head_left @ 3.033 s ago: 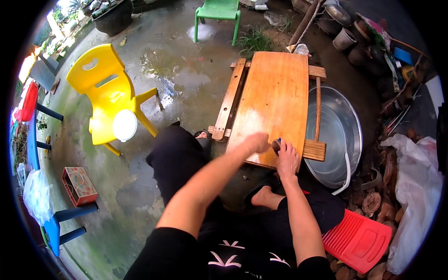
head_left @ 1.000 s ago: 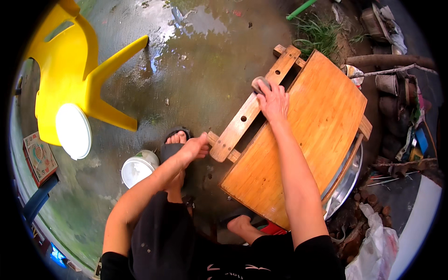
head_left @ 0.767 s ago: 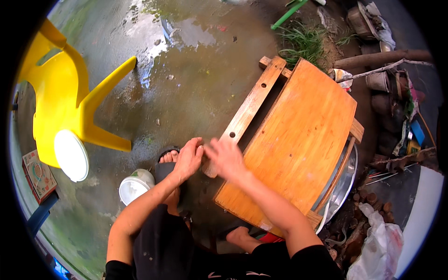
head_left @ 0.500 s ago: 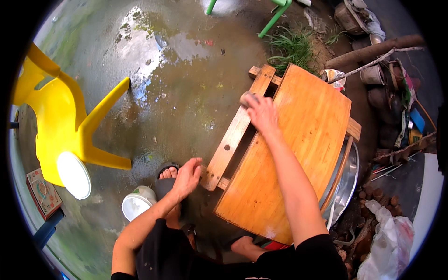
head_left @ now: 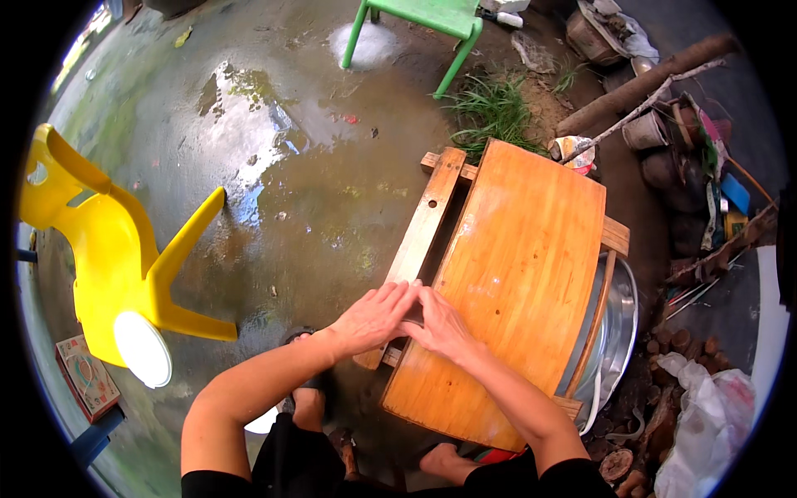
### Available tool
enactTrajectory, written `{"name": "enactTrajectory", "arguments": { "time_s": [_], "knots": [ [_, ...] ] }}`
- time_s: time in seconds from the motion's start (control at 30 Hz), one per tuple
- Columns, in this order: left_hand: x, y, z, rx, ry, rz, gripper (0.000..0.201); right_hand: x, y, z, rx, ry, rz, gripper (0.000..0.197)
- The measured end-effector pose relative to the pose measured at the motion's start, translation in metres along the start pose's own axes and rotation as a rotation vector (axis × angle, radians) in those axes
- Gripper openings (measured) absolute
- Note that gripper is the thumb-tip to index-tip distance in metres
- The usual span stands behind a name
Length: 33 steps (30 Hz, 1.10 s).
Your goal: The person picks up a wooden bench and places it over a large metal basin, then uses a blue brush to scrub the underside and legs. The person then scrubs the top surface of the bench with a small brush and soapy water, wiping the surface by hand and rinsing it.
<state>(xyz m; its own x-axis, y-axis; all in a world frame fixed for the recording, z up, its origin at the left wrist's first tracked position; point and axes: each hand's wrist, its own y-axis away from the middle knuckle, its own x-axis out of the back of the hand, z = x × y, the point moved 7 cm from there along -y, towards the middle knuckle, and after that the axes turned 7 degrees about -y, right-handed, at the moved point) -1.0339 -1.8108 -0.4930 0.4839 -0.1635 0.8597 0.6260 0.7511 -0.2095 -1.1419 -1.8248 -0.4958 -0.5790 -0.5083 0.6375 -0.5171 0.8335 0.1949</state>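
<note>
A low wooden table or stool with a broad varnished top (head_left: 523,282) stands in front of me, and a paler slat (head_left: 430,220) runs along its left side. Low on that slat my left hand (head_left: 374,315) and my right hand (head_left: 440,328) meet, fingertips nearly together. They close around a small brown block (head_left: 413,315), mostly hidden under the fingers, and press it on the slat. A dark gap separates slat and top.
A yellow plastic chair (head_left: 112,257) lies tipped at left, near a white round lid (head_left: 143,349) and a flat box (head_left: 87,378). A green stool (head_left: 432,15), grass (head_left: 498,108), a metal basin (head_left: 618,332), firewood (head_left: 647,419) and a plastic bag (head_left: 706,423) surround the wet floor.
My right hand has slid the block down the slat toward me. My left hand has come over from beside the slat's near end and joined it. The view has shifted slightly.
</note>
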Motion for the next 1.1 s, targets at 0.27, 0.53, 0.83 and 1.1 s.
{"name": "enactTrajectory", "arguments": {
  "time_s": [0.27, 0.53, 0.83, 1.1],
  "knots": [
    [-0.031, -0.016, -0.056, 0.566, 0.089, -0.02, 0.063, 0.125, 0.033, 0.093, -0.294, 0.63, 0.23, 0.069],
    [-0.075, -0.063, -0.073, 0.704, 0.008, -0.125, 0.053, 0.133, 0.037, 0.114, -0.291, 0.797, 0.228, 0.069],
    [-0.06, -0.22, -0.17, 0.908, 0.026, 0.043, 0.049, 0.132, 0.027, 0.098, -0.274, 0.753, 0.24, 0.069],
    [-0.088, -0.12, -0.101, 0.713, 0.118, -0.261, 0.056, 0.138, 0.037, 0.113, -0.315, 0.764, 0.265, 0.07]
  ]
}}
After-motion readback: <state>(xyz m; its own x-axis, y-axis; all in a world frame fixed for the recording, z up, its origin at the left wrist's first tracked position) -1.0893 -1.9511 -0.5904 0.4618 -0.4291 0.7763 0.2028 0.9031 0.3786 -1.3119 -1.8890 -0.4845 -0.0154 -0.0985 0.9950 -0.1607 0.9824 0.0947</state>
